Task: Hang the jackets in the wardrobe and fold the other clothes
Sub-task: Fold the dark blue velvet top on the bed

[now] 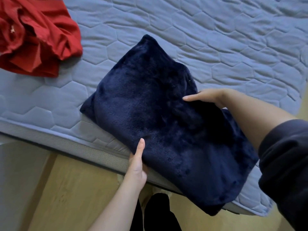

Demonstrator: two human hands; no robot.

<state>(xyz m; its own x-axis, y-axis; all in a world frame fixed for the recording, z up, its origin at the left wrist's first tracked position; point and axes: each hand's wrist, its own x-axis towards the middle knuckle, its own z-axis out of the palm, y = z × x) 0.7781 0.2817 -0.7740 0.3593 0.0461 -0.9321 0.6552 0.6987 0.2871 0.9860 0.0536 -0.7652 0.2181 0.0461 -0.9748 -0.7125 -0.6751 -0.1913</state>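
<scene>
A folded navy fleece garment (150, 105) lies across the near edge of the mattress (216, 39). Its far corner points up the bed, and its near corner hangs past the mattress border over the floor (75, 189).

The left hand (137, 165) grips the garment's near-left edge where it meets the mattress rim. The thumb is pressed flat on top of the pile and the fingers are tucked out of sight beneath the fabric. The right hand (210, 96) pinches the right-hand edge, with the thumb laid over the top layer. Its fingers are hidden under a raised fold, so how they lie cannot be told.

Quilted mattress surface, stitched in hexagons, lies open to the far side and to the right of the garment, and a narrower strip is open to its left. A crumpled red garment (33, 39) sits well apart at the upper left and is cut off by the frame. A small pale mark on it is too small to read.

A dark pushed-up sleeve (283, 155) covers the right forearm and hides the garment's lower-right corner. Dark-clad legs (158, 212) stand on the wooden floor at the bottom edge. A pale surface at the lower left is too blurred to identify.
</scene>
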